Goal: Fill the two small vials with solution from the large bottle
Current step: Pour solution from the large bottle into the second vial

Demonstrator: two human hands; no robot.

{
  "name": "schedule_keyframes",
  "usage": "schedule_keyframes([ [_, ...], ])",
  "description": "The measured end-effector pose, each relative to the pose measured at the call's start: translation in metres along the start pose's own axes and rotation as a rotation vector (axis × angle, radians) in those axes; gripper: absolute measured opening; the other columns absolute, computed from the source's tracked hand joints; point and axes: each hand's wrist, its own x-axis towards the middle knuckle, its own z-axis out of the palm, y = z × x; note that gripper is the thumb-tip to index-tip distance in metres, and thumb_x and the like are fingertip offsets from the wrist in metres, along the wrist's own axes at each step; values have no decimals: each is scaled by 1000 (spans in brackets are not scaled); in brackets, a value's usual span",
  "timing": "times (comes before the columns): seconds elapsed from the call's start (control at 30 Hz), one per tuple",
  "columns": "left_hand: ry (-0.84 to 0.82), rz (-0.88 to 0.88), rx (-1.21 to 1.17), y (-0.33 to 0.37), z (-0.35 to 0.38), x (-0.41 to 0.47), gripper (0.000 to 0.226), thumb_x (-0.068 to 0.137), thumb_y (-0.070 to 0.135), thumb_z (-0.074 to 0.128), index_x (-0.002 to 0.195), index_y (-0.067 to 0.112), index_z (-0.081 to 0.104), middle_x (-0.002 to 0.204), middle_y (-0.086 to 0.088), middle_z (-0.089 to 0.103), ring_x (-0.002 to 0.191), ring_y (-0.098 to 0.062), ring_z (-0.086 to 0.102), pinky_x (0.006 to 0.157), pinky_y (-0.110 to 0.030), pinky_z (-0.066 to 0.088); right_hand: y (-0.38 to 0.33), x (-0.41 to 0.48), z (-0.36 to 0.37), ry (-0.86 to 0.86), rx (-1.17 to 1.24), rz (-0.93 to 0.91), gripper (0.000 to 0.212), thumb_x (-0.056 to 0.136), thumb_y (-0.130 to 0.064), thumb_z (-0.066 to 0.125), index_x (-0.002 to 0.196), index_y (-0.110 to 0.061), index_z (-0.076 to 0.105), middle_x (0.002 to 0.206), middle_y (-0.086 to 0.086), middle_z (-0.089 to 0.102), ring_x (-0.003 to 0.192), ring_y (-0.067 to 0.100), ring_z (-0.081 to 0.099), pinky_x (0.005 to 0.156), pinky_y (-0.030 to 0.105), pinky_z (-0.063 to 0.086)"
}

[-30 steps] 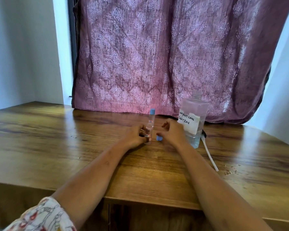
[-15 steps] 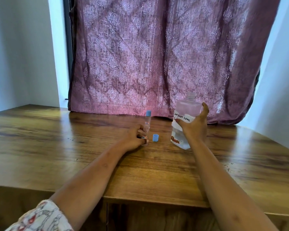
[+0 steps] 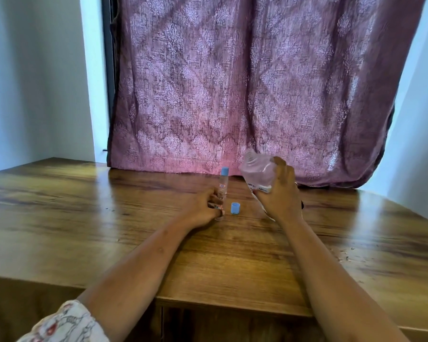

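On the counter (image 3: pixel 109 218), the left hand (image 3: pixel 202 206) pinches an open vial (image 3: pixel 218 207) beside a loose blue cap (image 3: pixel 235 208), a capped vial (image 3: pixel 224 182) just behind, while the right hand (image 3: pixel 279 197) grips the large bottle (image 3: pixel 258 170), raised and tilted leftward.

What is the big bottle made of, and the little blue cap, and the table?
The big bottle looks like clear plastic, perhaps glass: the pink curtain shows through it. The little blue cap seems matte plastic, solid in colour. The table looks like varnished wood or laminate: brown grain with a soft shine.
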Motion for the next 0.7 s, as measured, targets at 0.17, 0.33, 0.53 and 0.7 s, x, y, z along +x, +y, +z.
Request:
schedule_keyframes([
  [0.17,16,20,43,3,0,-2,52,82,7,66,130,12,46,108,4,57,97,-8,52,78,-16,38,-2,-6,-3,-144,-270,-54,85,75,-21,71,136,-27,11,135,10,44,101,35,59,75,45,54],
  [0.33,15,20,61,2,1,-3,47,82,8,67,126,14,50,109,2,60,102,-11,56,85,-22,39,-3,-12,-3,-174,-452,-154,88,74,-15,69,134,-29,7,130,12,48,93,37,60,76,44,52],
  [0.53,12,17,87,5,0,-5,44,84,10,65,125,13,51,103,7,52,103,-13,54,84,-20,35,-2,-15,-1,-266,-606,-131,85,80,-17,61,145,-26,8,138,7,40,100,35,59,84,44,49],
  [0.7,23,30,97,3,2,-4,42,83,12,66,122,14,53,105,3,58,99,-12,54,82,-20,36,-7,-16,2,-270,-633,-164,78,81,-15,58,146,-25,15,136,7,44,100,34,59,88,43,47],
])
